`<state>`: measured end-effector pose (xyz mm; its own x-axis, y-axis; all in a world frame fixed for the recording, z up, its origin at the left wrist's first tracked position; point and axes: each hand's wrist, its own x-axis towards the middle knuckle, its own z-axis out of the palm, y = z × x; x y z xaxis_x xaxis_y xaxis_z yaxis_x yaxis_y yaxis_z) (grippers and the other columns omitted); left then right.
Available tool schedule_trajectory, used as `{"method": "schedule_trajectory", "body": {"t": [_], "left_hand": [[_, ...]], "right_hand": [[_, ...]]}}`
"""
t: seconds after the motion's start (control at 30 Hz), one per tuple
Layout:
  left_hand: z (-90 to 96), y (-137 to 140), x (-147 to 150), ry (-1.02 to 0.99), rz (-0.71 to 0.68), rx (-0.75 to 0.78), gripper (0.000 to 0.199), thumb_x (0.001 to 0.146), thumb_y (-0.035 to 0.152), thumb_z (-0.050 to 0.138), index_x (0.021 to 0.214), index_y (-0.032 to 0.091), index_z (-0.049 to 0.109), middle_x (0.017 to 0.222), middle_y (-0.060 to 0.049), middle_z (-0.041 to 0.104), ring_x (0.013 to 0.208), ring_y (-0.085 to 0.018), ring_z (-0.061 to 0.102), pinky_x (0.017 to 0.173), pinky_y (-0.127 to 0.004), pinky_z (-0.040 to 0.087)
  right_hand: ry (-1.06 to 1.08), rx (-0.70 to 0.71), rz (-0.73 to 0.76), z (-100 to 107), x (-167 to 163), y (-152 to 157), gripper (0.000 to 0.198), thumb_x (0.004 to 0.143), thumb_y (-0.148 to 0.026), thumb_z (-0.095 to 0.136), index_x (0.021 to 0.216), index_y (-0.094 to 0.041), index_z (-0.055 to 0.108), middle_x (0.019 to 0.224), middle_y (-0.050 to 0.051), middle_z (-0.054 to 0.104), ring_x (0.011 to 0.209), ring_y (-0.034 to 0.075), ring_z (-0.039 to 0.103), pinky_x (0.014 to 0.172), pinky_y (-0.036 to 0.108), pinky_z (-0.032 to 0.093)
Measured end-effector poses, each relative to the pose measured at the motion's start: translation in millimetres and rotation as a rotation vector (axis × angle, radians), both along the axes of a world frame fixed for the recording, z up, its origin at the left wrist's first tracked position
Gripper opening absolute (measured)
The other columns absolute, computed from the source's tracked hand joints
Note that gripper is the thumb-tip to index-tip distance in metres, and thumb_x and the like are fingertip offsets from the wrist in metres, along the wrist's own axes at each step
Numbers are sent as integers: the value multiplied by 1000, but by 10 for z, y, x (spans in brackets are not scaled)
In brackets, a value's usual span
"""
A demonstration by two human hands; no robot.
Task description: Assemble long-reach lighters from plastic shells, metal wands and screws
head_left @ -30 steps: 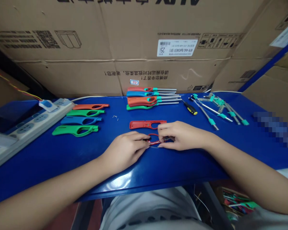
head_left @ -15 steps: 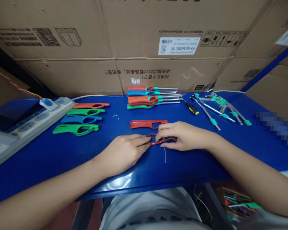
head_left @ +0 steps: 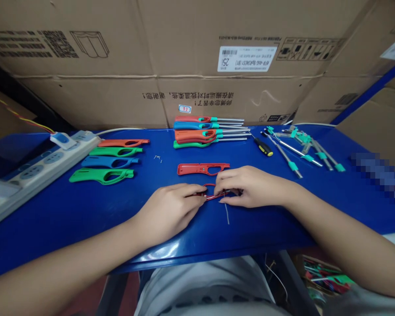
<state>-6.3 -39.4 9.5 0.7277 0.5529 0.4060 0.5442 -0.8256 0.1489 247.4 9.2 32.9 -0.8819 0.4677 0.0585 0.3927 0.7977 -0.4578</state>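
Note:
My left hand (head_left: pixel 173 208) grips the handle end of a red lighter shell half (head_left: pixel 210 196) just above the blue table, its fingers covering most of that end. At the shell's other end, my right hand (head_left: pixel 246 186) pinches the shell and the parts lying in it. A thin grey tube (head_left: pixel 227 213) hangs out below the right fingertips. Right behind both hands lies the matching red shell half (head_left: pixel 192 169), inner side up. What sits inside the held shell is largely hidden by my fingers.
Several coloured lighter shells (head_left: pixel 112 163) lie at left beside a power strip (head_left: pixel 39 169). Assembled lighters (head_left: pixel 194 136), a screwdriver (head_left: pixel 263 147) and metal tubes with green tips (head_left: pixel 285 157) lie at the back and right. Small screws (head_left: pixel 157 157) are loose. Cardboard (head_left: pixel 112 101) stands behind.
The left fingers have shifted slightly along the held shell. The right hand stays nearly in place, and the camera view has moved a little.

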Motion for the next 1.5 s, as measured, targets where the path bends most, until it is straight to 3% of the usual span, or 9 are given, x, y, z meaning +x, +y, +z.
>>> {"method": "schedule_trajectory", "body": {"t": [0.43,0.6,1.0,1.27,1.5], "left_hand": [[-15,15,3,-67,23,-90,24,97,20,55,98,20,79,112,-6,77,95,-23,76,83,-36,63],[-7,10,6,-58,38,-93,23,96,19,57,95,21,80,112,-6,77,95,-23,75,83,-35,63],[6,6,-2,28,5,-59,26,98,19,53,99,22,78,116,-4,76,98,-24,74,84,-38,62],[9,14,-2,-39,0,-82,24,97,19,55,96,21,79,112,-5,76,94,-23,75,81,-36,62],[-36,47,-20,-61,-39,-56,26,100,19,52,105,18,77,113,-7,77,98,-22,75,87,-34,62]], "right_hand": [[-2,-40,-3,24,-27,-41,23,91,-27,66,111,-18,71,101,5,70,73,12,62,72,25,48],[10,-53,32,4,-15,-29,26,93,-26,64,117,-21,71,106,6,70,79,13,64,78,26,49],[11,-68,16,30,-38,-55,24,93,-26,64,114,-20,74,104,5,69,72,11,61,69,23,47],[40,-94,13,33,-30,-52,23,92,-28,65,112,-19,74,103,5,70,69,10,61,69,23,48],[37,-18,9,56,-45,-84,24,93,-31,64,112,-19,74,102,6,72,77,13,65,72,24,50]]}}
